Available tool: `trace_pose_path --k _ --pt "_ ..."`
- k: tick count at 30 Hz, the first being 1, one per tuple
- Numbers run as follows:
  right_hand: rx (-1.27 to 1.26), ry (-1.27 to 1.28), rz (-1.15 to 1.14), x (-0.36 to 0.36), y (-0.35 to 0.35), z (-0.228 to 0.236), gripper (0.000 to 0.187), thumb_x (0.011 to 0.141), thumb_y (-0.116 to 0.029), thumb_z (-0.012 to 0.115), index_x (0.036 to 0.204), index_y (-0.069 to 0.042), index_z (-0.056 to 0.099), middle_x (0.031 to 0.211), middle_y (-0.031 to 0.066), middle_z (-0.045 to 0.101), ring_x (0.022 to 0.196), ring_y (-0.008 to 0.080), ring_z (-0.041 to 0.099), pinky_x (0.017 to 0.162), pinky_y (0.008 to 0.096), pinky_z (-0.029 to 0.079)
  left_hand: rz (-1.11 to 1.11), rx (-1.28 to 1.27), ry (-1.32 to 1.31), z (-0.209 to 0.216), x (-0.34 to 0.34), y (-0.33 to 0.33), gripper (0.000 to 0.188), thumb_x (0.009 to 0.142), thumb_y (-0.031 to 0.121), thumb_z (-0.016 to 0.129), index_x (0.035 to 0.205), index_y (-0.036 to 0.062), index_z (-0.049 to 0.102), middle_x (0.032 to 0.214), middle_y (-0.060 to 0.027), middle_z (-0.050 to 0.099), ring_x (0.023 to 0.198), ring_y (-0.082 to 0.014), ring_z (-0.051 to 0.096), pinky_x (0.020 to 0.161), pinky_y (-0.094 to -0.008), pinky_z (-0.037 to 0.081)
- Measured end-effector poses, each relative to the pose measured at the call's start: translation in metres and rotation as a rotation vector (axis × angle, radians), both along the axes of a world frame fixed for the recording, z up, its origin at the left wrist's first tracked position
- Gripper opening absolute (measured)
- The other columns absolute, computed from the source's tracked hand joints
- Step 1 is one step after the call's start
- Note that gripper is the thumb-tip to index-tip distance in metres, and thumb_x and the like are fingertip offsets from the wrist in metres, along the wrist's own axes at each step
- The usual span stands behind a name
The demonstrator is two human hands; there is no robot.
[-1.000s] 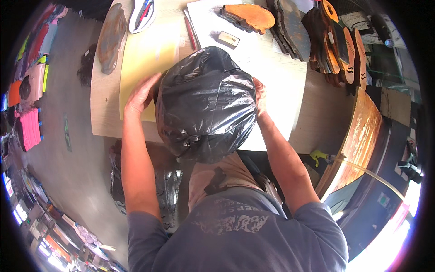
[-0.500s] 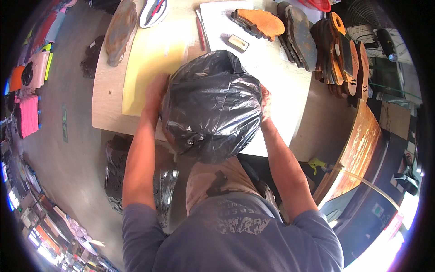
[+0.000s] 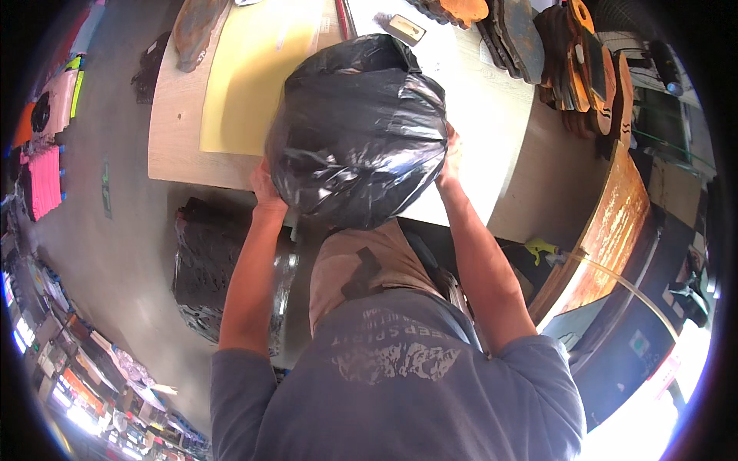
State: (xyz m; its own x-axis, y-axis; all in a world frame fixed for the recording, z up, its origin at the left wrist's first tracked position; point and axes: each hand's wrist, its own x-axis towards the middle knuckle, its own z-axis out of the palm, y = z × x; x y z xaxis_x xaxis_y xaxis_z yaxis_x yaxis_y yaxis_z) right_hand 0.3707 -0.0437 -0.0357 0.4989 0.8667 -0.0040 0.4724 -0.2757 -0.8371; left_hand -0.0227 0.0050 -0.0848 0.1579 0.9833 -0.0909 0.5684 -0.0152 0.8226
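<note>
A full, rounded black plastic bag (image 3: 357, 134) is between my two hands, over the near edge of the table. My left hand (image 3: 266, 187) grips its lower left side, fingers partly tucked behind the plastic. On the opposite side my right hand (image 3: 452, 157) presses against the bag, with most of its fingers hidden. What the bag contains cannot be seen. Beyond it lie a yellow sheet (image 3: 238, 100) on the left and white paper (image 3: 484, 131) on the right.
Stacked sole-shaped pieces (image 3: 511, 38) and orange-black ones (image 3: 580, 69) line the table's far right. A small box-shaped block (image 3: 405, 29) and a red pen (image 3: 343, 17) lie beyond the bag. Black wrapped bundles (image 3: 204, 284) stand on the floor at left; a worn wooden board (image 3: 603, 238) leans right.
My left hand has shifted from the bag's upper left side down to its lower left. The bag looks slightly turned, and the whole view has tilted so the table sits higher.
</note>
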Motion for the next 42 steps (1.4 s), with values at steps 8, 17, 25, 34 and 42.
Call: trace_pose_path --k 8,17,25,34,42 --pt "-0.057 0.334 -0.069 0.003 -0.033 0.011 0.063 0.115 -0.048 0.046 0.117 0.01 0.069 0.099 0.0221 0.074 0.091 0.0315 0.068 0.085 0.0427 0.053 0.245 -0.043 -0.205 0.169 0.04 -0.06 0.024 0.098 0.02 0.075 0.106 -0.0018 0.07 0.094 -0.0127 0.076 0.087 -0.0318 0.072 0.084 -0.0413 0.056" --pt "0.176 0.767 0.099 -0.003 -0.045 0.026 0.06 0.094 -0.05 0.083 0.124 -0.001 0.068 0.112 0.0045 0.074 0.102 0.0135 0.068 0.09 0.0299 0.054 0.072 -0.291 -0.36 0.174 0.059 -0.085 0.031 0.105 0.028 0.072 0.096 -0.0017 0.074 0.076 -0.0098 0.075 0.067 -0.0154 0.074 0.062 -0.0319 0.056" --pt "0.253 0.673 -0.094 0.002 -0.034 -0.035 0.037 0.1 -0.032 0.078 0.117 -0.001 0.071 0.103 0.0033 0.075 0.087 0.0118 0.067 0.076 0.0292 0.055 -0.03 -0.037 -0.243 0.118 0.041 -0.119 0.029 0.106 0.017 0.071 0.085 -0.0021 0.068 0.069 -0.0063 0.068 0.064 -0.0125 0.071 0.056 -0.0311 0.052" --pt "0.021 0.694 -0.098 -0.002 -0.036 0.014 0.042 0.109 -0.041 0.061 0.121 -0.001 0.067 0.098 0.0063 0.07 0.083 0.018 0.065 0.073 0.034 0.055 -0.097 -0.287 -0.243 0.122 0.024 -0.098 0.027 0.106 0.025 0.07 0.112 -0.0006 0.071 0.094 -0.0118 0.078 0.084 -0.0185 0.076 0.071 -0.0359 0.057" --pt "0.127 0.921 -0.238 -0.001 -0.008 -0.011 0.066 0.104 -0.04 0.072 0.148 0.004 0.049 0.133 0.0158 0.068 0.119 0.0268 0.065 0.099 0.0387 0.054 0.182 -0.027 -0.222 0.121 0.025 0.024 0.044 0.108 0.04 0.064 0.117 -0.0022 0.07 0.108 -0.0148 0.075 0.1 -0.0247 0.071 0.083 -0.0412 0.054"
